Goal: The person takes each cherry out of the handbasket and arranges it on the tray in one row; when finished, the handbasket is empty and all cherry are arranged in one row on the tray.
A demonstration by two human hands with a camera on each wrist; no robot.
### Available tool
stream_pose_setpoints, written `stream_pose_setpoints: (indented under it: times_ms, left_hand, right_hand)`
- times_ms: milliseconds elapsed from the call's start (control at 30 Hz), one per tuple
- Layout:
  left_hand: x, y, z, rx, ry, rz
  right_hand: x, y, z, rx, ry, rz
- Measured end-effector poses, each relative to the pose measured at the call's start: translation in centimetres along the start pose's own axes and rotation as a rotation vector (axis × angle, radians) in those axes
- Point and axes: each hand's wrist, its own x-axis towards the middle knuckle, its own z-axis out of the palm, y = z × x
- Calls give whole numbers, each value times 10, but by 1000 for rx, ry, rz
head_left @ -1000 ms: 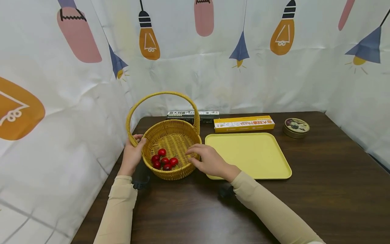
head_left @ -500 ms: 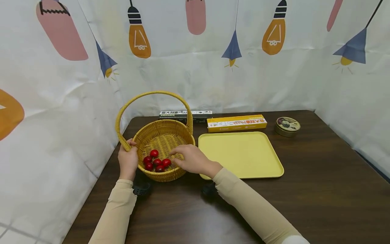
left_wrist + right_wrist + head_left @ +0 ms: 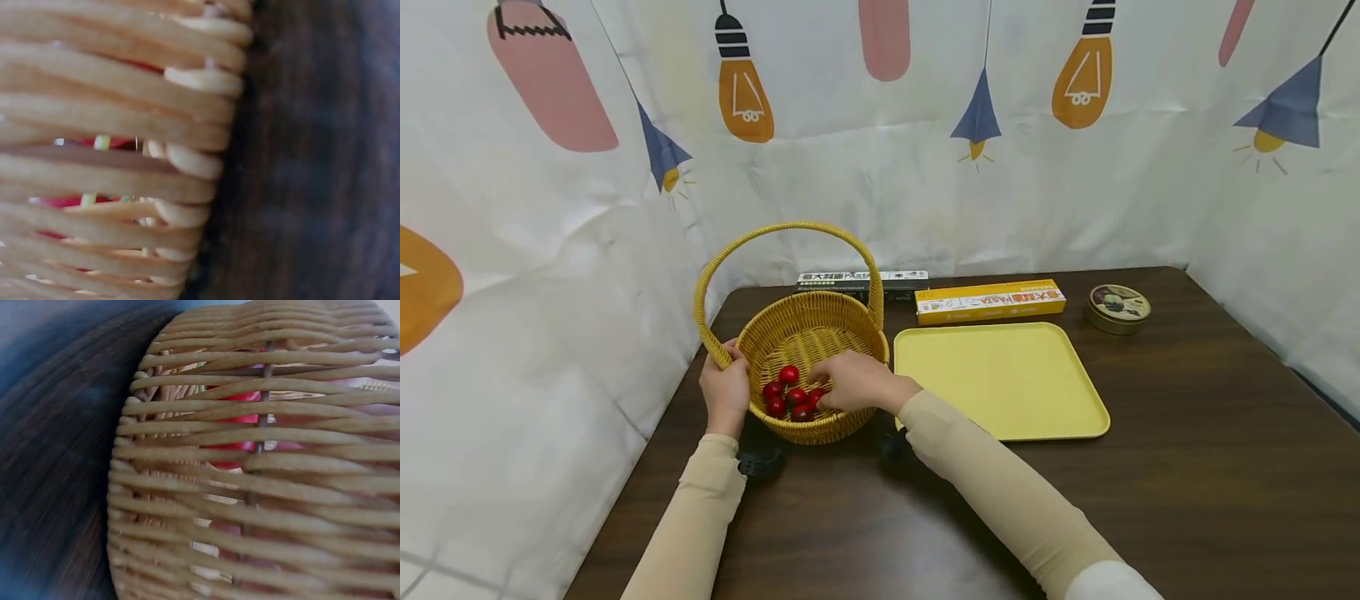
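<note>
A yellow wicker basket (image 3: 820, 431) with a tall arched handle stands on the dark wooden table. My left hand (image 3: 727, 393) grips its left rim by the foot of the handle. Several small, shiny, round red fruits (image 3: 788, 375) lie together inside, toward the front. My right hand (image 3: 859, 381) reaches in over the right rim, its curled fingers and thumb right at the rightmost fruit; I cannot tell whether they pinch it. Through the weave (image 3: 112, 119) in the left wrist view, red skin and green bits show. The right wrist view has the basket's side (image 3: 281, 481), with red fruit (image 3: 240, 415) behind.
A yellow rectangular tray (image 3: 1000, 383) lies right of the basket. Behind it are a yellow pasta box (image 3: 991, 302) and a black pasta box (image 3: 906, 283). A round tin (image 3: 1117, 309) stands at the back right. White printed cloth (image 3: 880, 192) hangs behind and beside the table.
My right hand has moved left and deeper into the basket, down to the red fruits. The left hand keeps its grip on the basket. The head view has shifted slightly.
</note>
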Motion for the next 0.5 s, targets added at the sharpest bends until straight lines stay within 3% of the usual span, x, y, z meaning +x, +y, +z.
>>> stream_pose_setpoints:
  times_ms: [200, 500]
  left_hand:
    - [-1, 0, 0, -3, 1, 7]
    - [-5, 1, 0, 8, 18, 25]
  right_hand:
    - [10, -1, 2, 12, -61, 36]
    - [14, -2, 4, -26, -88, 23]
